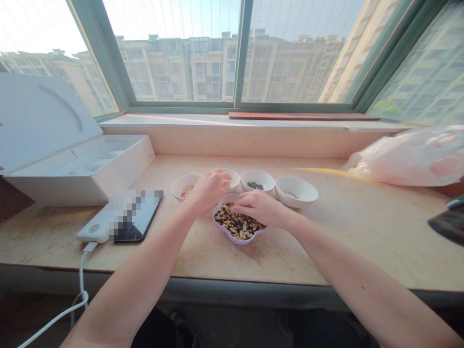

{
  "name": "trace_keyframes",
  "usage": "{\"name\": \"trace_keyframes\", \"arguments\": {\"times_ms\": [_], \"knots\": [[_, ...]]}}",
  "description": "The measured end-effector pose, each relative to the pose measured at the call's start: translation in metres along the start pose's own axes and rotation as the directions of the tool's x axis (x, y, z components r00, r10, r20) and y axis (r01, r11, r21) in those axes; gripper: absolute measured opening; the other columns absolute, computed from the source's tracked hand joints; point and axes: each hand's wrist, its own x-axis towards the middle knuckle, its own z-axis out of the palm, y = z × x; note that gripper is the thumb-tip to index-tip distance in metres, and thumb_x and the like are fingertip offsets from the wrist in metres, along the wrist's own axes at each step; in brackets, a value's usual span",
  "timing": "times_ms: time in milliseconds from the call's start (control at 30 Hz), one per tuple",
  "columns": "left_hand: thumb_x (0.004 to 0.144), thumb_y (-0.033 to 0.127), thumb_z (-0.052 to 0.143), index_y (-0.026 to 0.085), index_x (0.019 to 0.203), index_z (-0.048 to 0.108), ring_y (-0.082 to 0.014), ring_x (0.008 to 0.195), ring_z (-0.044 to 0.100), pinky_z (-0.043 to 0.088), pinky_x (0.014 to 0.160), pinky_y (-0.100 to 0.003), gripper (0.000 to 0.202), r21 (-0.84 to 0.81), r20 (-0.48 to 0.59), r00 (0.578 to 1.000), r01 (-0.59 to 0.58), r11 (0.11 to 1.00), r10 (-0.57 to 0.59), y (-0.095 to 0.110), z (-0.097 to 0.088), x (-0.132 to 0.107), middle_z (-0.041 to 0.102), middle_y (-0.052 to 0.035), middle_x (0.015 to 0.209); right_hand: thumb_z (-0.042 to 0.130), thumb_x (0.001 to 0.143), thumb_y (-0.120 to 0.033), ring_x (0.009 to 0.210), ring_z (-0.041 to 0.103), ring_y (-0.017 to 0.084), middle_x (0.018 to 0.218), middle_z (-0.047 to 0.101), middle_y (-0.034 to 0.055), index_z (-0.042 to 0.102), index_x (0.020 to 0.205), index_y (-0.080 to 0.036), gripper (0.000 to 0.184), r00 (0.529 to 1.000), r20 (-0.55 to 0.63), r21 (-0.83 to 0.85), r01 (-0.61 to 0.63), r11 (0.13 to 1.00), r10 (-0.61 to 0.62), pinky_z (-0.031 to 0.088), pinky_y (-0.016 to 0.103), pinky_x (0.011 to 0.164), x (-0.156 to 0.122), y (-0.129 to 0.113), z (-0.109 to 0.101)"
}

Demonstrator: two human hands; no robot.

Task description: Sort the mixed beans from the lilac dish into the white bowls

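Note:
A purple-rimmed bowl (242, 239) holds a mix of dark beans, yellow kernels and pale peanuts. My right hand (259, 207) reaches over its right side, fingers bent down at the mix and pressed together; what they hold, if anything, is hidden. My left hand (213, 186) is over the second small white bowl (235, 178), its fingers bent together above yellowish bits. Left of it a white bowl (177, 186) has reddish-brown pieces. To the right stand a white bowl (266, 181) with black beans and a white bowl (306, 193) with a few green ones.
On the left lie a phone (136, 222) and a white power bank (96, 224) with a cable (81, 275). An open white box (119, 166) stands behind them. A plastic bag (409, 157) and a dark object (449, 222) are at the right. The window (237, 58) rises behind the counter.

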Motion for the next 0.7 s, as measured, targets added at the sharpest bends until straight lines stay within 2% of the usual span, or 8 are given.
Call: {"name": "trace_keyframes", "arguments": {"times_ms": [100,200,333,467,600,700], "knots": [[0.095,0.018,0.060,0.021,0.097,0.079,-0.0198,0.096,0.070,0.053,0.092,-0.033,0.020,-0.156,0.006,0.993,-0.112,0.981,0.114,0.006,0.001,-0.001,0.076,-0.0053,0.103,0.052,0.101,-0.054,0.065,0.056,0.016,0.069,0.068,0.0040,0.076,0.073,-0.016,0.053,0.976,-0.179,0.096,-0.108,0.990,0.124,0.039,0.029,0.063,-0.002,-0.001,-0.005],[0.096,0.015,0.057,0.020,0.087,0.077,-0.0155,0.089,0.067,0.052,0.084,-0.028,0.023,-0.319,0.023,0.970,-0.222,0.922,0.241,0.014,0.000,-0.003,0.073,-0.0032,0.094,0.050,0.093,-0.074,0.058,0.048,0.014,0.061,0.059,0.0019,0.073,0.071,-0.015,0.068,0.937,-0.265,0.276,-0.154,0.949,0.229,0.034,0.028,0.057,-0.002,-0.002,-0.011],[0.095,0.019,0.063,0.017,0.085,0.076,-0.0128,0.083,0.064,0.050,0.075,-0.024,0.017,-0.432,-0.004,0.968,-0.229,0.872,0.252,0.020,0.002,-0.004,0.071,-0.0034,0.092,0.053,0.084,-0.084,0.051,0.037,0.010,0.053,0.045,-0.0028,0.067,0.064,-0.015,0.073,0.913,-0.260,0.419,-0.187,0.888,0.314,0.028,0.027,0.052,-0.002,-0.001,-0.012],[0.094,0.022,0.068,0.017,0.078,0.075,-0.0114,0.075,0.062,0.050,0.075,-0.026,0.019,-0.412,-0.079,0.977,-0.215,0.885,0.200,0.017,0.011,-0.002,0.070,-0.0021,0.087,0.053,0.083,-0.086,0.050,0.032,0.009,0.052,0.042,-0.0032,0.068,0.068,-0.015,0.074,0.912,-0.191,0.509,-0.226,0.831,0.364,0.022,0.027,0.050,-0.001,0.000,-0.009],[0.098,0.025,0.063,0.018,0.074,0.074,-0.0126,0.077,0.064,0.050,0.080,-0.028,0.028,-0.352,-0.108,0.970,-0.242,0.904,0.218,0.016,0.014,-0.002,0.071,-0.0024,0.087,0.042,0.088,-0.087,0.049,0.037,0.011,0.053,0.047,-0.0001,0.072,0.074,-0.014,0.080,0.910,-0.146,0.496,-0.272,0.825,0.388,0.025,0.028,0.050,-0.001,0.001,-0.009],[0.100,0.028,0.060,0.020,0.081,0.077,-0.0141,0.079,0.065,0.051,0.081,-0.028,0.026,-0.271,-0.110,0.982,-0.177,0.946,0.152,0.016,0.010,-0.002,0.073,-0.0033,0.090,0.031,0.098,-0.076,0.057,0.052,0.016,0.058,0.059,0.0051,0.075,0.074,-0.015,0.079,0.921,-0.189,0.283,-0.280,0.917,0.339,0.038,0.030,0.059,-0.004,-0.003,-0.016]]}}
